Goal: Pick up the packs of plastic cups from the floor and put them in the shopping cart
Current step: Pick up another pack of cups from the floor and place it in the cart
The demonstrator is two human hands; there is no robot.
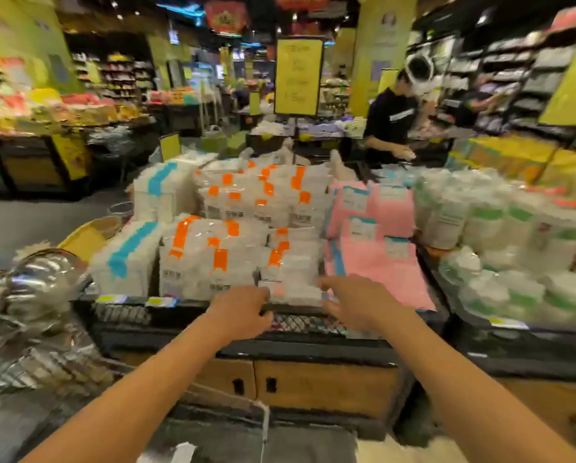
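Here, hands apart, both reaching at black mesh bin (193, 310) rim. Left hand (241, 309) fingers curled at rim, grip unclear in blur; right hand (356, 300) fingers spread, holding nothing. Crinkly clear cup packs (209, 262), orange labels, upright in bin; flat pink packs (380, 262) beside

Your left hand (243, 310): fingers curled at the rim of the black wire display bin (193, 310), grip unclear | your right hand (356, 300): fingers spread, just beside a clear orange-labelled pack of plastic cups (293, 269) | pink packs (380, 262) right of it
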